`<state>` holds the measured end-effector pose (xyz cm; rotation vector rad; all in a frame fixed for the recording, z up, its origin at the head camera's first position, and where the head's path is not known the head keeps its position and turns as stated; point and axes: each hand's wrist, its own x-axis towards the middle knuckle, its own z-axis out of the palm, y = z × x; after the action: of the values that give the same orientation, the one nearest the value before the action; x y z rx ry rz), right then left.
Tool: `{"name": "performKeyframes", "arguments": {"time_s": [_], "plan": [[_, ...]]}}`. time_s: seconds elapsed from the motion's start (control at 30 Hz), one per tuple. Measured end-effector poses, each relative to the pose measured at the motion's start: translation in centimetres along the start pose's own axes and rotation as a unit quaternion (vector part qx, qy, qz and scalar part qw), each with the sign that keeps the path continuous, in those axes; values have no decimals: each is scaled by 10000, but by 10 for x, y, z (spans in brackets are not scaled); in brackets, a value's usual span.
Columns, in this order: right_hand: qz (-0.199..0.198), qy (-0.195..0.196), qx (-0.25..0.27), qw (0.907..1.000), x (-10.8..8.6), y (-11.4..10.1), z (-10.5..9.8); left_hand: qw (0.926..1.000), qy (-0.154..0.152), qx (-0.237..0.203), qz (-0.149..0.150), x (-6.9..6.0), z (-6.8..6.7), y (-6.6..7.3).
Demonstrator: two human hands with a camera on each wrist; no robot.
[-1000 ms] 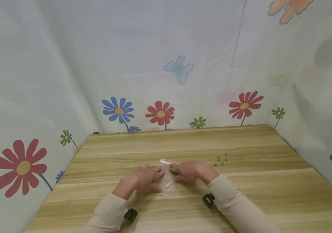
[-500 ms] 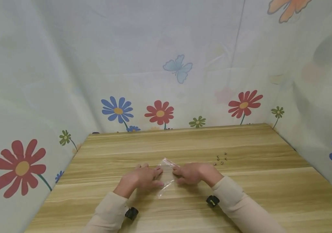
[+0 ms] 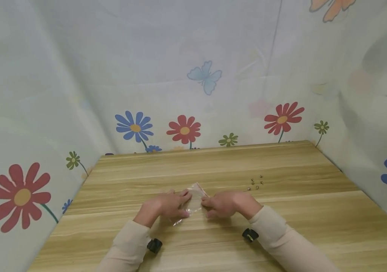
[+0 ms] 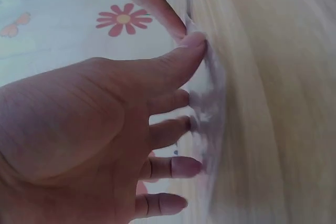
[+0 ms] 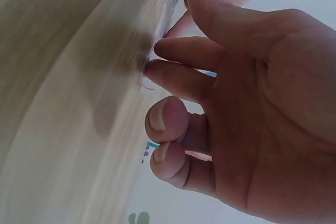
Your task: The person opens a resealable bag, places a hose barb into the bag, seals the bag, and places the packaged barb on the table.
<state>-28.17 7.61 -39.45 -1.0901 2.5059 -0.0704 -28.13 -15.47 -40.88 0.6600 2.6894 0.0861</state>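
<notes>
A clear plastic zip bag (image 3: 196, 193) lies flat on the wooden table between the two hands, turned at a slant. My left hand (image 3: 173, 204) rests on its left part. In the left wrist view the thumb and fingertips of that hand touch the clear film (image 4: 212, 114), with the fingers spread and mostly straight. The right hand (image 3: 225, 204) presses the bag's right edge, near the reddish zip line. Seen from the right wrist, its index and middle fingertips touch the bag (image 5: 167, 17), while the last two fingers are bent and hold nothing.
Several small metal pieces (image 3: 257, 183), too small to identify, lie scattered right of and beyond the right hand. A wood-grain table (image 3: 139, 170) runs back to a white curtain (image 3: 166, 75) printed with flowers and butterflies.
The bag has turned on the table, its near end swinging left and its zip edge slanting more steeply. My right hand has slid slightly right along it; the left hand has barely moved.
</notes>
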Motion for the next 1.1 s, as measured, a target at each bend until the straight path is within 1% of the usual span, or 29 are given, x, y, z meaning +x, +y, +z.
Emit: {"name": "performKeyframes", "arguments": {"time_s": [0.13,0.37,0.53,0.7,0.77,0.83,0.9,1.0,1.03,1.1], "plan": [[41,-27,-64,10000,-2,-1,0,9998,-39,-153,85,2,1,-5],[120,-74,100,9999,-4,-4,0,9988,-44,-247,412,9,1,-13],[163,-118,11,9998,-6,-7,-1,9980,-128,-262,562,13,-1,-17],[121,-140,-179,9997,-7,-10,0,9969,-239,-388,639,15,-3,-18],[106,-139,-227,9996,-8,-10,0,9965,-275,-347,715,16,-5,-19],[80,-140,-252,9996,-8,-11,0,9954,-290,-242,877,18,-7,-19],[-29,-139,-242,9996,-8,-10,0,9946,-307,-190,971,19,-10,-20],[-210,2,-7,9998,-7,-5,-1,9935,-295,-231,1075,19,-12,-21],[-258,125,98,9995,-6,-3,-1,9934,-264,-328,1070,18,-12,-22],[-352,453,365,9977,-4,1,-3,9923,-69,-524,1123,15,-13,-23]]}}
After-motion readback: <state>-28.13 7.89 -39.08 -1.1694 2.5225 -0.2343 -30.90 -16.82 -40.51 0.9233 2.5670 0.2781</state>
